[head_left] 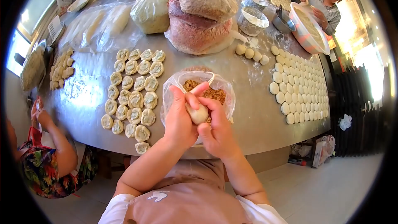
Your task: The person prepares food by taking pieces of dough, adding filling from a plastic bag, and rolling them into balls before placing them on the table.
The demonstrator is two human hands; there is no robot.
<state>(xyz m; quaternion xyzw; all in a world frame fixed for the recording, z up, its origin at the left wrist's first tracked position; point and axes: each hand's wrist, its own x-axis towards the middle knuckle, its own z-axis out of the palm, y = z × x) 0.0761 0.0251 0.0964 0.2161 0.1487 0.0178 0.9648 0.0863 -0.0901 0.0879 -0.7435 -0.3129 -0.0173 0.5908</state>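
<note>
Between my two hands sits a pale, smooth dough ball [197, 114], above a bowl lined with a clear plastic bag [229, 86]. The bag holds a brown crumbly filling [214, 94]. My left hand [179, 118] curls round the ball's left side. My right hand [218, 127] closes on it from the right, with thumb and fingers against the dough. Whether filling is inside the ball is hidden. To the left, rows of pleated dough rounds [135, 99] show pale green-white centres. On the right lie rows of smooth white dough rounds [299, 87].
Bulging plastic bags of pinkish filling [201, 29] and a greenish bag [152, 10] stand behind the bowl. A tub of flour [253, 20] and several dough balls [251, 54] lie right of them. One co-worker [331, 8] is far right, another [49, 153] at left.
</note>
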